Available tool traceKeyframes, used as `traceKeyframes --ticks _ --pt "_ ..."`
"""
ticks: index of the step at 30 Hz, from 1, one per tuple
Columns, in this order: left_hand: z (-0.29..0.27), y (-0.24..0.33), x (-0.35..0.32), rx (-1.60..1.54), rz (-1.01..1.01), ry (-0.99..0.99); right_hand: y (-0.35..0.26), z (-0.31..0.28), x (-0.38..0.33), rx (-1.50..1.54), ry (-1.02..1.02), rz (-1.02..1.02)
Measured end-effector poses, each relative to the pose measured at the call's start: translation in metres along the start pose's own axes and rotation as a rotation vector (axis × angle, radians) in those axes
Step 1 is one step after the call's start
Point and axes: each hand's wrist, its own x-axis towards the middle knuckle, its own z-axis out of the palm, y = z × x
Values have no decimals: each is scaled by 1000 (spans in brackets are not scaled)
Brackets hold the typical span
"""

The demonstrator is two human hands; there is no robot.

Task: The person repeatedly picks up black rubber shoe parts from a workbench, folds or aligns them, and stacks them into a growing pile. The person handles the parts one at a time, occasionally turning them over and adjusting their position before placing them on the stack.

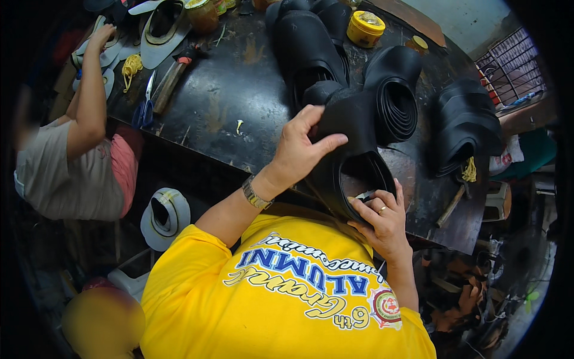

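In front of my chest stands a black shoe upper (pixel 353 128), tilted, its rounded opening facing me. My left hand (pixel 302 146) grips its upper left side, the thumb stretched along the surface and the other fingers bent at the edge. My right hand (pixel 382 218) is closed on the lower right rim of the opening. By its fingertips shows a small whitish thing, too small to make out. Behind it stand more nested black uppers (pixel 308 45), with a rolled-up stack (pixel 396 110) to the right.
Another stack of black uppers (pixel 466 122) lies at the right of the dark table (pixel 206 119), near a hammer (pixel 451 206). Blue-handled scissors (pixel 144 110), another hammer (pixel 172 84) and a yellow tub (pixel 365 29) are there too. At left, a person's hand (pixel 100 37) touches white uppers.
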Motion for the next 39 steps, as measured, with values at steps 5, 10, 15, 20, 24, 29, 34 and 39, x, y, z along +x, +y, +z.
traceKeyframes --ticks 5,10,15,20,24,29,34,39 --pt "0 10 -14 164 347 -26 -3 0 -1 -33 -5 19" --pt "3 16 -22 144 356 -70 -2 1 -1 -32 -3 15" --pt "3 13 -19 207 429 32 -1 0 0 -9 -2 14" --pt "-6 14 -8 131 216 120 -1 -1 3 30 -6 -1" --pt "-14 17 6 410 276 113 -1 -4 7 34 -24 -9" --pt "-11 25 3 532 484 44 -1 -4 7 26 -43 5" --pt "8 33 -16 319 597 -119 0 -1 4 11 -32 8" --pt "11 32 -27 156 553 -228 -1 0 4 30 -18 16"
